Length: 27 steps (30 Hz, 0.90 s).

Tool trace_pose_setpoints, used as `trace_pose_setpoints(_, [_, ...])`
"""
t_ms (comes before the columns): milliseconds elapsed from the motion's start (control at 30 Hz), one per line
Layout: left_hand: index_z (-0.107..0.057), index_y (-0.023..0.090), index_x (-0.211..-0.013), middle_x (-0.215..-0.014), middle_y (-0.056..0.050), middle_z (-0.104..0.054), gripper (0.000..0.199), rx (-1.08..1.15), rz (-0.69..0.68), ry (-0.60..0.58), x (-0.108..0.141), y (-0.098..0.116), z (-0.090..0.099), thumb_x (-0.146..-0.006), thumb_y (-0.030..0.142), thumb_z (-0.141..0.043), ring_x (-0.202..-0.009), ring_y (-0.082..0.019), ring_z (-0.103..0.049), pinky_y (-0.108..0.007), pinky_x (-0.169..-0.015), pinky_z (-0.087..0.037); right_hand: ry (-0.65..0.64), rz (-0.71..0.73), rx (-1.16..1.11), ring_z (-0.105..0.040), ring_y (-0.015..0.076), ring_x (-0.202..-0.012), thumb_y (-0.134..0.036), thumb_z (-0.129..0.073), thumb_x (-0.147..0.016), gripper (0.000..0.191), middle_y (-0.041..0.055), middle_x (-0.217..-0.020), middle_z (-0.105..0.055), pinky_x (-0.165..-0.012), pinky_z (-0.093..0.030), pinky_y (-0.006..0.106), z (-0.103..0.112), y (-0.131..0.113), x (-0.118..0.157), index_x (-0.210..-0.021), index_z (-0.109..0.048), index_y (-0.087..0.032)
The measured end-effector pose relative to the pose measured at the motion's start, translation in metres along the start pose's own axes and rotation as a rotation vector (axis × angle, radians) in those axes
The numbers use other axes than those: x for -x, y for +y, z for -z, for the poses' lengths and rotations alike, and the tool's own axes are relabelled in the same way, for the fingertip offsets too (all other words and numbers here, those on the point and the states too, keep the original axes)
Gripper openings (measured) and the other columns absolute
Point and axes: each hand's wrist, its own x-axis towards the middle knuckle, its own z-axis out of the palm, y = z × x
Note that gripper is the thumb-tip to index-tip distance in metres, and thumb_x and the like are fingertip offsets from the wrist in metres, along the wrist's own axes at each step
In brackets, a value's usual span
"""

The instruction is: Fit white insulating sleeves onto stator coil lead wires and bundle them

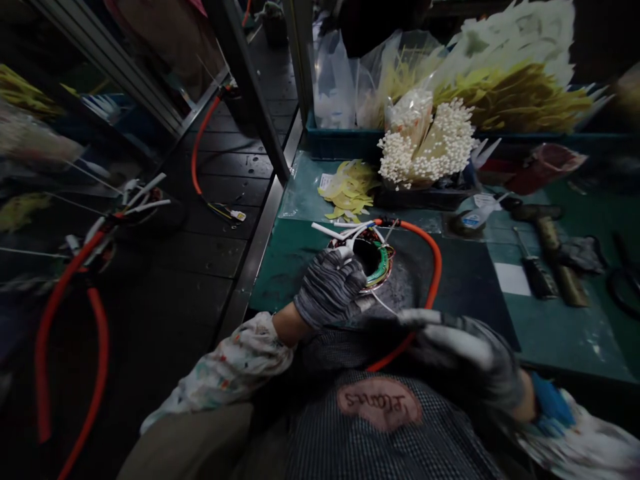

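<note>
A ring-shaped wound coil (384, 265) with green and copper-coloured windings sits on the dark mat near the bench's front edge. My left hand (331, 285), in a striped grey glove, is closed on the coil's left side, its fingers by the white sleeves. From the coil's top an orange-red cable (434, 257) curves round to the right and down to my lap. A thin white cord (384, 303) runs from the coil's lower edge to the fingertips of my right hand (463, 350), which is gloved and blurred; its fingers look closed on the cord.
Yellow slips (350, 190) lie behind the coil, beside a bundle of white-tipped sticks (430, 143). A hammer (555, 250) and screwdriver (537, 267) lie at the right. More coils with orange cables (70, 280) are at the left.
</note>
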Motion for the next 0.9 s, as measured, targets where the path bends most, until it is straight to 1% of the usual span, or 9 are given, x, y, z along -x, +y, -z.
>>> trace_pose_setpoints(67, [-0.073,0.021,-0.098,-0.106,-0.006,-0.078,0.027,0.022,-0.009,-0.004,0.0,-0.002,0.001,-0.092,0.047,-0.074,-0.114,-0.029,-0.066,-0.045,-0.106,-0.054,0.048,0.061,0.087,-0.079,0.0224,-0.077,-0.039,-0.068,-0.098,0.022,0.0038,-0.097,-0.085,-0.069,-0.065,0.034,-0.007,0.009,-0.021,-0.112,-0.081,-0.029])
trace_pose_setpoints(233, [-0.074,0.024,-0.101,-0.107,-0.003,-0.08,0.019,0.156,0.046,-0.022,0.0,-0.003,0.003,-0.093,0.041,-0.075,-0.115,-0.026,-0.068,-0.044,-0.109,-0.053,0.334,0.308,0.402,-0.08,0.0255,-0.077,-0.038,-0.07,-0.096,0.026,0.0088,-0.094,-0.084,-0.066,-0.063,0.034,-0.01,0.015,-0.071,-0.116,-0.079,-0.023])
trace_pose_setpoints(333, [-0.073,0.024,-0.093,-0.101,-0.003,-0.079,0.019,0.168,0.059,-0.046,0.0,-0.004,0.002,-0.092,0.043,-0.075,-0.109,-0.025,-0.07,-0.045,-0.106,-0.054,0.246,0.358,0.415,-0.079,0.0248,-0.077,-0.032,-0.066,-0.097,0.02,0.0075,-0.091,-0.084,-0.068,-0.061,0.034,-0.01,0.004,-0.091,-0.107,-0.081,-0.023])
trace_pose_setpoints(433, [-0.074,0.025,-0.089,-0.095,-0.002,-0.077,0.023,0.106,0.062,-0.074,-0.001,-0.004,0.002,-0.092,0.048,-0.075,-0.108,-0.027,-0.071,-0.046,-0.102,-0.056,0.209,0.282,0.156,-0.074,0.0197,-0.069,-0.03,-0.067,-0.094,0.015,0.0041,-0.08,-0.08,-0.066,-0.058,0.031,-0.011,-0.005,-0.102,-0.09,-0.079,-0.022])
trace_pose_setpoints(500, [-0.075,0.025,-0.092,-0.098,-0.003,-0.078,0.022,0.097,0.053,-0.052,-0.002,-0.003,0.002,-0.092,0.048,-0.075,-0.111,-0.027,-0.07,-0.045,-0.102,-0.056,0.188,0.188,-0.072,-0.074,0.0196,-0.072,-0.036,-0.067,-0.096,0.019,0.0044,-0.082,-0.08,-0.068,-0.06,0.032,-0.007,-0.008,-0.105,-0.091,-0.078,-0.021])
trace_pose_setpoints(567, [-0.076,0.025,-0.095,-0.103,-0.004,-0.078,0.023,0.102,0.058,-0.019,-0.003,-0.002,0.003,-0.093,0.048,-0.074,-0.11,-0.027,-0.07,-0.045,-0.101,-0.057,0.078,0.129,-0.215,-0.076,0.0213,-0.081,-0.043,-0.065,-0.1,0.026,0.0058,-0.092,-0.082,-0.073,-0.063,0.034,-0.001,-0.009,-0.105,-0.099,-0.08,-0.022])
trace_pose_setpoints(667, [-0.074,0.023,-0.091,-0.1,-0.006,-0.077,0.024,0.119,0.067,0.012,-0.005,-0.001,0.004,-0.093,0.047,-0.074,-0.105,-0.026,-0.069,-0.044,-0.097,-0.057,-0.042,0.132,-0.196,-0.076,0.0216,-0.084,-0.044,-0.073,-0.095,0.023,0.0057,-0.095,-0.082,-0.077,-0.064,0.035,0.008,-0.009,-0.103,-0.102,-0.082,-0.024])
trace_pose_setpoints(800, [-0.07,0.021,-0.089,-0.092,-0.005,-0.077,0.023,0.175,0.039,0.051,-0.006,-0.003,0.003,-0.094,0.043,-0.075,-0.104,-0.026,-0.069,-0.045,-0.1,-0.056,0.03,0.166,-0.129,-0.07,0.0188,-0.073,-0.041,-0.079,-0.089,0.017,0.0036,-0.084,-0.079,-0.068,-0.061,0.032,0.01,-0.004,-0.101,-0.093,-0.08,-0.024])
trace_pose_setpoints(900, [-0.07,0.021,-0.088,-0.091,-0.004,-0.077,0.025,0.184,0.042,0.015,-0.005,-0.005,0.003,-0.094,0.045,-0.075,-0.104,-0.026,-0.07,-0.046,-0.101,-0.056,0.059,0.165,-0.095,-0.069,0.0186,-0.072,-0.04,-0.077,-0.091,0.016,0.003,-0.083,-0.079,-0.067,-0.06,0.032,0.007,-0.001,-0.102,-0.093,-0.08,-0.025])
